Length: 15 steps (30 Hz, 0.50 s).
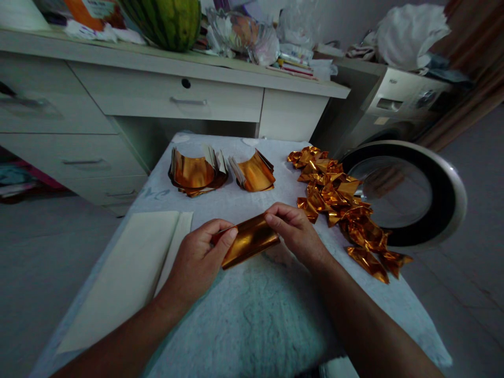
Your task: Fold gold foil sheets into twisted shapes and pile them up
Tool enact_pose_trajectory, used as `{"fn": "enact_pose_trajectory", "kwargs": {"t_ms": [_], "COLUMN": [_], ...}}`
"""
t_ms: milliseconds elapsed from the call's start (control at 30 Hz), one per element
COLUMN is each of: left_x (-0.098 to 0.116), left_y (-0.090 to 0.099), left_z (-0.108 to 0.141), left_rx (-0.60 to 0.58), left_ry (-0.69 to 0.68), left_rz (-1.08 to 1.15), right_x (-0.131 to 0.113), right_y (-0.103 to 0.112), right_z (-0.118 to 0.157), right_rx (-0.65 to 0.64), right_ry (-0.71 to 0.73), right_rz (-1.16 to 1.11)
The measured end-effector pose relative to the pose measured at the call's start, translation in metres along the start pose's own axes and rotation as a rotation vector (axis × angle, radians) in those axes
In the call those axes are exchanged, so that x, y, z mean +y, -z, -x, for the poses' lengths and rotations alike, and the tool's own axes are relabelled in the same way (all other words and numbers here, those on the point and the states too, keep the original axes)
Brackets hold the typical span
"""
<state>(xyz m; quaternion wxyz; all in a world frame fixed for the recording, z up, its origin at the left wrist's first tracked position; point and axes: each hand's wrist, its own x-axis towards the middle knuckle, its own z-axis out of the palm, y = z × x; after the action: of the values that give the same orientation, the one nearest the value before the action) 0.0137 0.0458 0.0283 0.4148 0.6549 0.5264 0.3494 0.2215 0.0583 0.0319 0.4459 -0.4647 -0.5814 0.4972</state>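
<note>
Pinching a gold foil sheet (251, 241) narrowly by one end with the left hand (201, 253), by the other with the right hand (298, 231), above the middle of the table (252, 320); with curved foil stacks (256, 172) toward the table's far edge, folded foil pieces (333, 195) along its right side, white paper (118, 273) along its left.

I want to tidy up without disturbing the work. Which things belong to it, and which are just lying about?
Part of the work, it seems:
- gold sheet, in the left hand and right hand
- curved gold stacks
- folded gold pieces
- perhaps the white paper

Apparently just lying about:
- watermelon
- glass bowl
- booklets
</note>
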Motion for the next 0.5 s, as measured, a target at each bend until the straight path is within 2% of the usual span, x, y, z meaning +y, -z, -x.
{"fn": "enact_pose_trajectory", "kwargs": {"t_ms": [500], "left_x": [-0.0030], "left_y": [-0.0004], "left_z": [-0.0009], "left_rx": [0.010], "left_ry": [-0.003], "left_rz": [-0.016], "right_x": [0.0031], "right_y": [0.0018], "right_z": [-0.0013], "right_rx": [0.015], "right_ry": [-0.003], "right_rz": [0.034]}}
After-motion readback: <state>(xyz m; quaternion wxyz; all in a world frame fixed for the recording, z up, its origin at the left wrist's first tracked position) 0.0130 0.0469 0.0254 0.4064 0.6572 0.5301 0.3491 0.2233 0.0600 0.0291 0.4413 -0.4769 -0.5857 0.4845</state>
